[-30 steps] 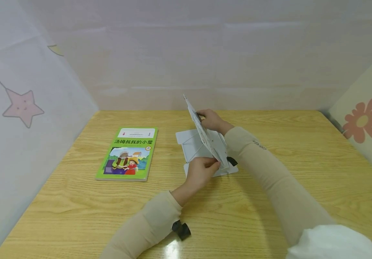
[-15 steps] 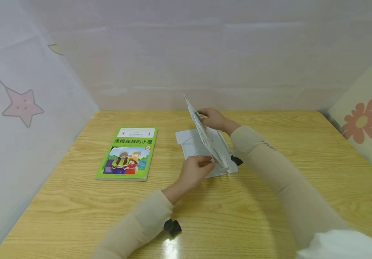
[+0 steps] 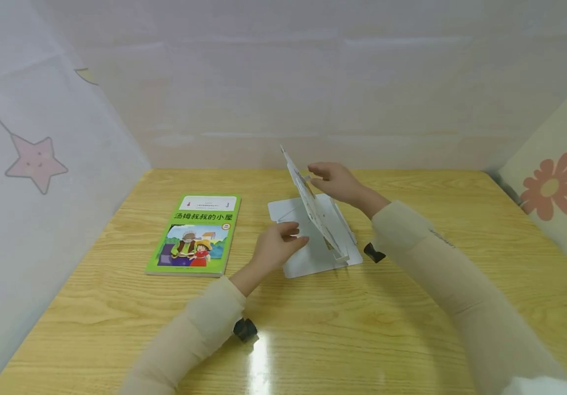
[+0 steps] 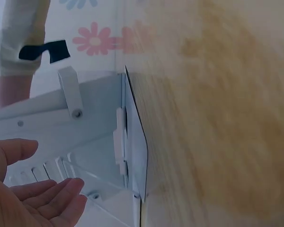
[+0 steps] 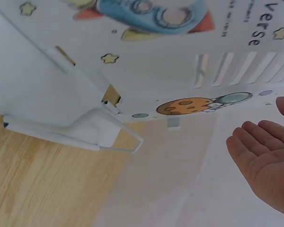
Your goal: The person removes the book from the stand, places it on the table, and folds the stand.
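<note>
A white metal book stand (image 3: 315, 263) stands in the middle of the table, its base flat and its back panel (image 3: 311, 206) tilted up. Rocket, planet and star prints cover the panel's front (image 5: 161, 61) in the right wrist view; slots run through it. My left hand (image 3: 275, 248) hovers left of the panel, over the base, its fingers loosely bent around nothing. To the right of the panel's upper part, my right hand (image 3: 339, 181) is held with fingers extended and nothing in them. In the left wrist view, a gap shows between the left hand (image 4: 23, 198) and the panel.
A green-bordered children's book (image 3: 192, 236) lies face up on the wooden table (image 3: 352, 340), left of the stand. Pale printed cloth (image 3: 264, 99) hangs behind and on both sides. Each sleeve has a black clip-like piece at the wrist.
Both hands have let go of the stand's panel. My left hand has drawn back to the left and my right hand to the right; the panel keeps its tilt.
</note>
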Available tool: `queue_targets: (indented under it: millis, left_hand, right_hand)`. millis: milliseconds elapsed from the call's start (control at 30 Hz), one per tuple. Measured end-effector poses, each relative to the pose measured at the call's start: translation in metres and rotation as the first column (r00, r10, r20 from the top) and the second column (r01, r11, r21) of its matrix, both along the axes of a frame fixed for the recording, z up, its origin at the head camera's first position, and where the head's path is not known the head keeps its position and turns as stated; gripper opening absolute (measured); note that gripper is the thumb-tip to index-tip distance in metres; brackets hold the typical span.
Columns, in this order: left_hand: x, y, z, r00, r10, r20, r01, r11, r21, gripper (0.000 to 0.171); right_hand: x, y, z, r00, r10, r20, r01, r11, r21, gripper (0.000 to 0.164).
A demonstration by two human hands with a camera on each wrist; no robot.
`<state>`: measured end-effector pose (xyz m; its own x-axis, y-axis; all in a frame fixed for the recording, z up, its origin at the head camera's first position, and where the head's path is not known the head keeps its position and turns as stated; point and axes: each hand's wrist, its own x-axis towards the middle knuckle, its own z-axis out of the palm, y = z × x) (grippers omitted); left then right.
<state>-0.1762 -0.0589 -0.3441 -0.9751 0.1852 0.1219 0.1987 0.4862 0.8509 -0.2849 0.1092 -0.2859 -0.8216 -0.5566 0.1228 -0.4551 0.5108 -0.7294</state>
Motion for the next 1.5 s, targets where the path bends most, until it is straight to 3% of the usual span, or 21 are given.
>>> queue_targets:
  millis: [300, 567, 867, 1167, 1500]
  left_hand:
    - [-0.028, -0.025, -0.005, 0.996, 0.055, 0.070, -0.044, 0.987, -0.156, 0.062]
    - [-0.041, -0.033, -0.012, 0.995, -0.007, 0.103, 0.032, 0.969, -0.245, 0.079]
    - [-0.057, -0.032, -0.021, 0.987, -0.087, 0.135, 0.126, 0.939, -0.319, 0.090]
    - [-0.065, -0.036, -0.036, 0.972, -0.126, 0.196, 0.194, 0.906, -0.377, 0.092]
    - [-0.062, -0.040, -0.042, 0.977, -0.181, 0.113, 0.211, 0.902, -0.376, 0.086]
  right_hand:
    - [0.023, 0.007, 0.009, 0.999, 0.019, -0.046, -0.022, 0.997, -0.072, 0.046]
    - [0.050, 0.008, 0.008, 0.997, 0.036, -0.063, -0.046, 0.987, -0.156, 0.044]
    - [0.075, 0.011, -0.006, 0.999, 0.025, -0.040, -0.034, 0.969, -0.244, 0.042]
    - [0.095, 0.015, -0.025, 0.999, 0.014, -0.052, -0.026, 0.971, -0.237, 0.042]
    - [0.104, 0.012, -0.036, 0.993, -0.022, -0.116, -0.009, 0.965, -0.261, 0.048]
